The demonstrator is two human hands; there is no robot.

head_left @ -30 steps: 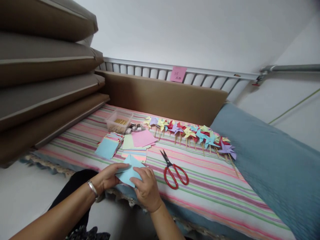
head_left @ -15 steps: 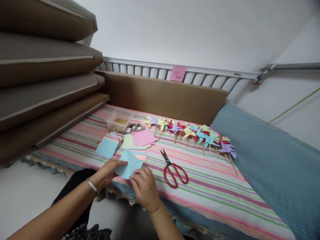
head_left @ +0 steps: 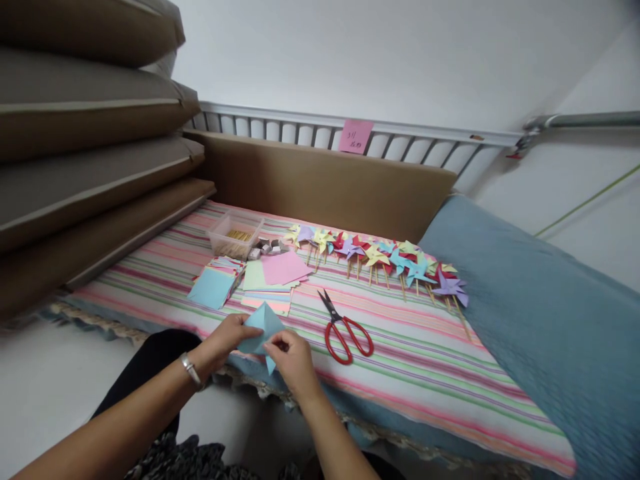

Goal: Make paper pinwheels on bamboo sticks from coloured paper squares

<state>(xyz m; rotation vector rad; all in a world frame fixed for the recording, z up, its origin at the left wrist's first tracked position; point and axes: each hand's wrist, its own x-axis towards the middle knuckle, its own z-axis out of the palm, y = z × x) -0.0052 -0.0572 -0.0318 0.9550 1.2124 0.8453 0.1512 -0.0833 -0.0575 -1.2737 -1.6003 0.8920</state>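
Observation:
A light blue square of paper (head_left: 267,323) with crease lines is held above the cloth's front edge. My left hand (head_left: 227,339) grips its left side, thumb on top. At the right side my right hand (head_left: 290,357) pinches a part of the paper, and one blue corner hangs down below. Red-handled scissors (head_left: 343,328) lie to the right with their blades pointing away. Just beyond my hands are a stack of blue-topped paper squares (head_left: 213,287) and a spread of pink and pale green sheets (head_left: 275,277).
Several paper pinwheels on sticks (head_left: 377,257) lie in a row at the back right. A clear plastic box (head_left: 235,233) holds thin sticks. Folded brown cushions (head_left: 100,160) are piled at left; a brown board (head_left: 320,190) stands before the radiator (head_left: 295,130).
My right hand has drawn a corner of the blue paper inward and the sheet has turned slightly, with one tip now hanging down. The camera view has shifted a little.

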